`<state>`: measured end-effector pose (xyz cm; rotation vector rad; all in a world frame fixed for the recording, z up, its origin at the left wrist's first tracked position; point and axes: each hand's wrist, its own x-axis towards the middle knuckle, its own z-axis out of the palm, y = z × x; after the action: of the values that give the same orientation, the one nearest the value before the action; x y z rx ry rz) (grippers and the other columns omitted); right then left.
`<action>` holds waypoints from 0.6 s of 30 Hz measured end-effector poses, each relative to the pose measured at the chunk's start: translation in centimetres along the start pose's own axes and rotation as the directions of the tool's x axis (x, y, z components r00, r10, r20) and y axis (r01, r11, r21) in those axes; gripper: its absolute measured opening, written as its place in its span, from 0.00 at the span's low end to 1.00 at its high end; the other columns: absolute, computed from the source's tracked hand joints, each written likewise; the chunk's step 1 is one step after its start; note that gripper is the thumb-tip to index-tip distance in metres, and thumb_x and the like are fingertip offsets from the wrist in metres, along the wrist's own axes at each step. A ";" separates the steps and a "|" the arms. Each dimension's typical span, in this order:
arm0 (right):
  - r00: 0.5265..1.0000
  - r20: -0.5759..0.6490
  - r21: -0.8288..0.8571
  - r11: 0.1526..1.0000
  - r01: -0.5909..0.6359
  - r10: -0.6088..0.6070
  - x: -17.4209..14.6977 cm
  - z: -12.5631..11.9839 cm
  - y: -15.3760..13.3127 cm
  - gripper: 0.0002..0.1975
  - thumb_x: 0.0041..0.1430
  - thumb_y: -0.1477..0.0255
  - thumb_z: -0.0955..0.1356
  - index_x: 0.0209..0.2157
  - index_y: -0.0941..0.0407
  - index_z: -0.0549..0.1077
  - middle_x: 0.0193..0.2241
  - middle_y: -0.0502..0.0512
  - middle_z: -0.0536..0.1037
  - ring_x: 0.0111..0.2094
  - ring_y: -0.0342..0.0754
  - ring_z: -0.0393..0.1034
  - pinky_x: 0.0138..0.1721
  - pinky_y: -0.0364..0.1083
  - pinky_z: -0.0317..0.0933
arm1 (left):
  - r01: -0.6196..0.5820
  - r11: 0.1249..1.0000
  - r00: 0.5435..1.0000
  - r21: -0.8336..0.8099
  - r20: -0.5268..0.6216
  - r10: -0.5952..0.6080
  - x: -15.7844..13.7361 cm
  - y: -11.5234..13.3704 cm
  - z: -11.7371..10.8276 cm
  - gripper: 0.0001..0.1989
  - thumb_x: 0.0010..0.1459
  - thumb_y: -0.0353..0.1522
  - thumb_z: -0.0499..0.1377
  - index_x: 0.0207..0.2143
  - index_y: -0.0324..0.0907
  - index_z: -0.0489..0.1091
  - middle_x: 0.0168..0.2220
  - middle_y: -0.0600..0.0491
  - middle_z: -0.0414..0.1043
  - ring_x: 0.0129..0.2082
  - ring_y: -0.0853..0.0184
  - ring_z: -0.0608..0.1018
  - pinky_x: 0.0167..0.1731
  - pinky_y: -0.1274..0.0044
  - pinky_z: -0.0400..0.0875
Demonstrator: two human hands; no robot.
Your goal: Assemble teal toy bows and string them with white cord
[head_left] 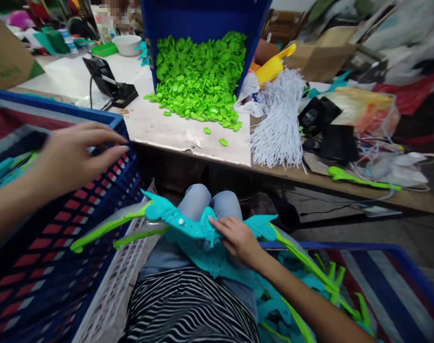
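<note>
A teal toy bow with bright green limbs lies across the lap. The fingers of my right hand are bent over its middle part and press on it. Beneath it lies a second toy bow, partly covered by the upper one and by my right arm. My left hand is raised over the blue crate at the left. Its thumb and fingers are apart, somewhat blurred, with nothing visible between them. Teal and green parts lie inside that crate.
Ahead, a blue bin tipped on its side spills small green pieces onto the table. White strings, a yellow scoop and a black stand are there too. Another crate at the right holds more bows.
</note>
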<state>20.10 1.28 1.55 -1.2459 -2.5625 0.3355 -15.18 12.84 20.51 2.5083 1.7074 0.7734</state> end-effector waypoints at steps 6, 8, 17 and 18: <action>0.984 0.121 -0.030 0.992 -0.125 0.127 2.2 2.4 4.5 0.30 0.55 0.78 0.65 0.61 0.53 0.60 0.46 0.62 0.73 0.45 0.55 0.64 0.45 0.55 0.62 | -0.120 0.985 0.970 -0.124 0.199 0.143 10.6 6.5 14.3 0.15 0.54 0.33 0.57 0.43 0.38 0.74 0.44 0.46 0.72 0.41 0.62 0.76 0.45 0.72 0.69; 0.984 0.127 -0.001 0.992 -0.122 0.121 2.5 1.8 5.3 0.26 0.56 0.73 0.67 0.58 0.51 0.64 0.48 0.61 0.72 0.49 0.56 0.63 0.46 0.56 0.60 | -0.163 0.975 0.961 -0.150 0.200 0.191 13.0 7.7 19.0 0.16 0.54 0.31 0.58 0.46 0.38 0.72 0.47 0.45 0.70 0.45 0.60 0.75 0.49 0.70 0.67; 0.765 -0.546 0.164 0.939 -0.303 0.343 11.3 -5.9 14.2 0.10 0.61 0.71 0.63 0.38 0.56 0.76 0.36 0.57 0.77 0.40 0.51 0.69 0.45 0.52 0.63 | -0.238 0.928 0.921 -0.287 0.238 0.309 17.4 11.8 29.0 0.09 0.54 0.25 0.56 0.38 0.38 0.72 0.45 0.41 0.72 0.50 0.56 0.71 0.52 0.67 0.63; 0.743 -0.567 0.178 0.934 -0.309 0.354 11.9 -6.1 14.9 0.09 0.60 0.72 0.64 0.38 0.56 0.76 0.35 0.57 0.77 0.40 0.51 0.69 0.45 0.51 0.63 | -0.175 0.933 0.936 -0.315 0.240 0.256 17.4 11.9 29.1 0.07 0.55 0.25 0.56 0.35 0.38 0.72 0.43 0.41 0.73 0.48 0.56 0.72 0.51 0.67 0.63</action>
<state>26.00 20.27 4.16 -1.4938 -1.7800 0.0776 11.77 30.89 5.04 2.4809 1.1504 0.5916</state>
